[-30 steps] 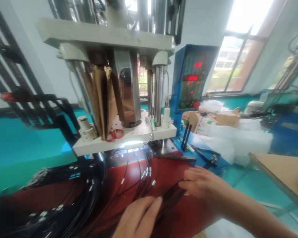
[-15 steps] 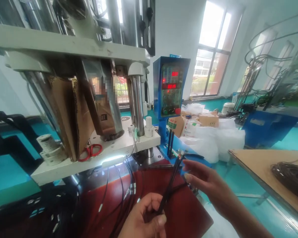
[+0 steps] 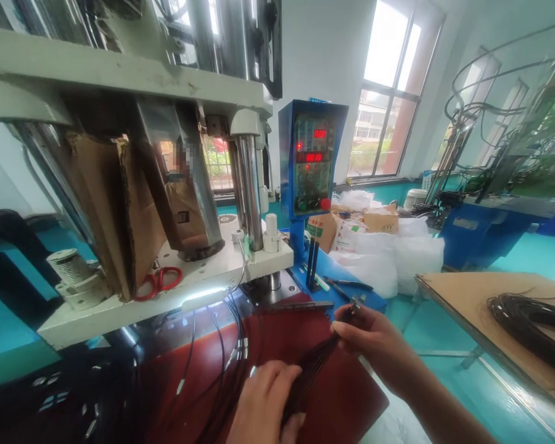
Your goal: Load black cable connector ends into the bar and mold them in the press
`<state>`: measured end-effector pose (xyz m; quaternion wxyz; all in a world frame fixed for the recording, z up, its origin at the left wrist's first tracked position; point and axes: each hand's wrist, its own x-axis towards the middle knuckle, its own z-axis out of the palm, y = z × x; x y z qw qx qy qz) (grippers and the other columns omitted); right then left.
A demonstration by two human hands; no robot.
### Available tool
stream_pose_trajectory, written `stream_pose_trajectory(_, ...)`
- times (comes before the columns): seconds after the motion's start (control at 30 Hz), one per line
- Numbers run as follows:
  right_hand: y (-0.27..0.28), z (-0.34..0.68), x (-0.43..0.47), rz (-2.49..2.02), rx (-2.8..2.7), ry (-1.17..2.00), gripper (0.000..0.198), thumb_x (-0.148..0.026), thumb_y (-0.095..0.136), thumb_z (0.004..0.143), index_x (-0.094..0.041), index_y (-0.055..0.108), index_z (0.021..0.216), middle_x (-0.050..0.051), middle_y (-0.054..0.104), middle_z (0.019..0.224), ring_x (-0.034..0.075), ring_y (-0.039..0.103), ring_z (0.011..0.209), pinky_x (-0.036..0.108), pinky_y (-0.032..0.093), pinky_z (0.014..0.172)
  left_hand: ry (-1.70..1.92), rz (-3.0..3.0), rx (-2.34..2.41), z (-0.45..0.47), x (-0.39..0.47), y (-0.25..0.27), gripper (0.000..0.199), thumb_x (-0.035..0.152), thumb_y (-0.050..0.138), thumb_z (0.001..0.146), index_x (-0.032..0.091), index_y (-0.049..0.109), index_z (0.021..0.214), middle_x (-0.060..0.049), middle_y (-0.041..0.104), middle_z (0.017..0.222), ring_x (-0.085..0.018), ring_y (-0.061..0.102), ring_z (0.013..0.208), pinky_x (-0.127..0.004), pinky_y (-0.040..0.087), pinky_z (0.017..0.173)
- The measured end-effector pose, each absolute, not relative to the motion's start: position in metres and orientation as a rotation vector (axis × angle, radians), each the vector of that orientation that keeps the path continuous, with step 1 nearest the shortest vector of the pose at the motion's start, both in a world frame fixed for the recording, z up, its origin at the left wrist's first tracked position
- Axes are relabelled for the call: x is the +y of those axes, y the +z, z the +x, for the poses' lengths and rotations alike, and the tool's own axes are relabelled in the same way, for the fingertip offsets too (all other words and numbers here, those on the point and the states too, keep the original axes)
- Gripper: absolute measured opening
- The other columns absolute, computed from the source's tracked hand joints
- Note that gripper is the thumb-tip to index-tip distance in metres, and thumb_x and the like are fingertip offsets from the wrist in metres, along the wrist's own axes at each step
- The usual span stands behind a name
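Note:
A bundle of black cables (image 3: 315, 357) slants across the dark red board (image 3: 361, 394), a little right of the middle. My right hand (image 3: 374, 336) is closed round the bundle close to its upper end, where small metallic tips stick out above the fingers. Lower down, my left hand (image 3: 264, 401) curls over the same cables, its thumb on the near side; its grip is partly hidden. More thin black cables with pale metal ends (image 3: 240, 350) lie on the board left of my hands.
Behind the board stands a white press (image 3: 166, 271) with red-handled scissors (image 3: 160, 282) on its lower plate. A blue control box (image 3: 312, 160) rises right of it. Several white bags (image 3: 374, 265) are beyond. On a side table (image 3: 462, 296) lies a black cable coil (image 3: 527, 320).
My right hand, open beside the cable ends before, has closed round them. The cables' upper end has tilted right and lowered. My left fingers now lie over the bundle. The view has shifted slightly.

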<state>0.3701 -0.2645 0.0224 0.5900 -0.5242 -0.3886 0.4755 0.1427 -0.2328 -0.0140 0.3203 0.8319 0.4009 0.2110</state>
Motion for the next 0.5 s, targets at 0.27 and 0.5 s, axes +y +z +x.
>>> stream_pose_trajectory(0.27,-0.03,0.42,-0.277,-1.751,-0.761,0.855,0.038,-0.051,0.068,0.073,-0.015,0.065,0.085,-0.004,0.051,0.056,0.008,0.039,0.045,0.021,0.025,0.039,0.204,2.595,1.211,0.157,-0.237,-0.015,0.045,0.014,0.046,0.083,0.019,0.057,0.126,-0.012,0.058,0.127,-0.033,0.05,0.116,-0.051,0.039,0.099)
stream_pose_trajectory(0.5,-0.034,0.42,-0.26,-1.71,-0.767,0.786,0.041,-0.058,0.06,0.076,-0.018,0.06,0.086,-0.001,0.058,0.062,0.014,0.053,0.052,0.025,0.04,0.042,0.099,2.681,1.358,0.185,-0.241,-0.001,0.053,-0.004,0.032,0.082,0.012,0.053,0.127,-0.016,0.061,0.114,-0.031,0.057,0.104,-0.046,0.047,0.087)
